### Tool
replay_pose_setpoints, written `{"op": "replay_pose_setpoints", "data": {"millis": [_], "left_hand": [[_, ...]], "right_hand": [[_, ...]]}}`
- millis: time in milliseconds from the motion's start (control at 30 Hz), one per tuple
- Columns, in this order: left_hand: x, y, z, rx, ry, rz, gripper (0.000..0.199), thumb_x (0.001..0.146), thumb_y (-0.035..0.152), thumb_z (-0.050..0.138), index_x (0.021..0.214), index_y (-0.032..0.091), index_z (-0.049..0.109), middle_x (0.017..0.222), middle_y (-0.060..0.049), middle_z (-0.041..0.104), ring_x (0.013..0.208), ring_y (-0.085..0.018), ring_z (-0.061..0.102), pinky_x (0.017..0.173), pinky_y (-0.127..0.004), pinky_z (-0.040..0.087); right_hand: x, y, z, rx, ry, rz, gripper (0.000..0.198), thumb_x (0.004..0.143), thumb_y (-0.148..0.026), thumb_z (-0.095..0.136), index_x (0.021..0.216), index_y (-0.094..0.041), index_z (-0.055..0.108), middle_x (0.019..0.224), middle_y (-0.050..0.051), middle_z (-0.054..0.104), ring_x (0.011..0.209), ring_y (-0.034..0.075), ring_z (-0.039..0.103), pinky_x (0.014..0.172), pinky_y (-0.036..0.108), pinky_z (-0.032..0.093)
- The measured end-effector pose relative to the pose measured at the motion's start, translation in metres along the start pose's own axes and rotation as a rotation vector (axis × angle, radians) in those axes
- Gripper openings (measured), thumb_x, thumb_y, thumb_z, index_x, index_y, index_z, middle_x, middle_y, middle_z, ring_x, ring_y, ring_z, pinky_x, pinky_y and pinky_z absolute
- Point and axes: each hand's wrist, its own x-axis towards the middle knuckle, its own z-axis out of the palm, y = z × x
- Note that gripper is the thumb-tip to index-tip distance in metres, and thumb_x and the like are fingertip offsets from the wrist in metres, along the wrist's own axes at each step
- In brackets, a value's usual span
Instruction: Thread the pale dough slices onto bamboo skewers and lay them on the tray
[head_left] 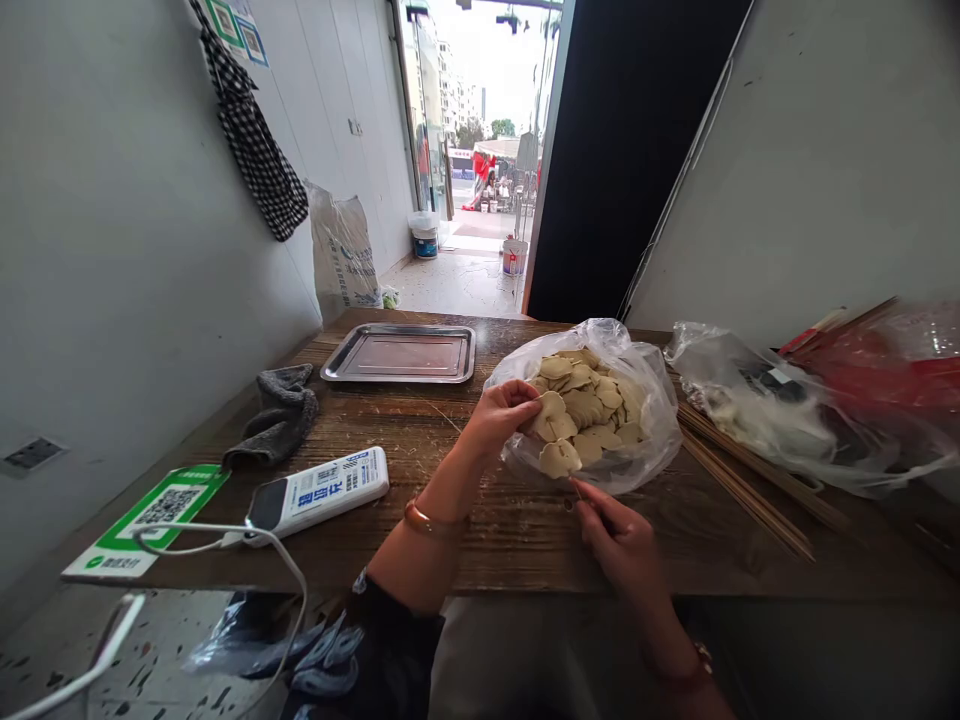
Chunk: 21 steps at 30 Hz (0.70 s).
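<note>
My left hand [504, 410] pinches a thin, pale beige round slice [551, 415] between thumb and fingers, at the near left edge of an open clear plastic bag [652, 455]. A heap of similar slices [589, 385] lies in the bag. Just below, my right hand [616, 535] is closed on a thin skewer [574, 487], of which only a short piece shows. Another pale slice [560, 459] sits at the skewer's upper end. Whether the skewer passes through the slice my left hand pinches is hard to make out.
A metal tray [397, 378] lies beyond my left hand. Left are a grey cloth [281, 420], a white power bank [322, 490] with cable, and a green QR card [161, 515]. Bamboo skewers [742, 480] and plastic bags [817, 400] lie right. The table's front edge [517, 588] is near.
</note>
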Motion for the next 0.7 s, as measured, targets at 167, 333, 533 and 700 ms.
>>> {"op": "replay_pose_setpoints", "data": {"millis": [167, 333, 533, 700], "left_hand": [[0.004, -0.006, -0.003, -0.063, -0.027, -0.039, 0.039, 0.053, 0.034, 0.084, 0.075, 0.012, 0.06, 0.06, 0.004, 0.056, 0.047, -0.005, 0.047, 0.043, -0.019, 0.038], [0.004, -0.01, 0.0, -0.058, -0.053, -0.061, 0.041, 0.053, 0.035, 0.084, 0.076, 0.012, 0.058, 0.058, 0.004, 0.054, 0.046, -0.005, 0.045, 0.044, -0.02, 0.04], [0.0, -0.007, 0.005, 0.073, -0.076, 0.001, 0.033, 0.061, 0.034, 0.077, 0.076, 0.012, 0.057, 0.058, 0.004, 0.052, 0.049, -0.006, 0.045, 0.046, -0.019, 0.038], [-0.001, 0.0, 0.004, 0.152, -0.059, 0.082, 0.021, 0.066, 0.027, 0.07, 0.077, 0.012, 0.06, 0.064, 0.002, 0.052, 0.054, -0.005, 0.043, 0.049, -0.018, 0.034]], "right_hand": [[0.0, -0.002, 0.0, -0.025, 0.006, -0.001, 0.038, 0.085, -0.038, 0.057, 0.112, -0.017, 0.072, 0.071, 0.003, 0.07, 0.052, 0.012, 0.055, 0.052, 0.023, 0.048], [0.0, -0.003, -0.001, -0.042, 0.02, -0.007, 0.038, 0.084, -0.039, 0.056, 0.11, -0.016, 0.074, 0.07, 0.003, 0.069, 0.052, 0.012, 0.054, 0.05, 0.023, 0.046], [0.001, -0.002, 0.0, -0.006, 0.016, 0.012, 0.039, 0.085, -0.038, 0.057, 0.112, -0.016, 0.072, 0.073, 0.004, 0.071, 0.052, 0.012, 0.055, 0.05, 0.022, 0.047], [0.001, -0.003, 0.0, 0.002, 0.007, 0.02, 0.038, 0.084, -0.037, 0.057, 0.111, -0.016, 0.073, 0.072, 0.004, 0.071, 0.051, 0.012, 0.056, 0.048, 0.022, 0.046]]}}
